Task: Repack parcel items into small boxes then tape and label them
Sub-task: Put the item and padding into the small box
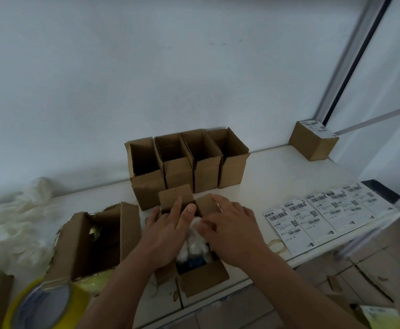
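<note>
A small open cardboard box stands at the table's front edge with its flaps up. Inside it lies a white plastic-wrapped item with something dark blue beneath. My left hand rests over the box's left side, fingers straight, thumb against the wrapped item. My right hand lies flat over the right side, fingertips pressing on the wrapping. A strip of printed shipping labels lies to the right. A roll of yellow tape sits at the bottom left.
Several empty open boxes stand in a row by the wall. A torn larger parcel box lies left of my hands. A sealed, labelled box sits far right. White plastic wrapping is piled at the left. Flattened cardboard lies on the floor.
</note>
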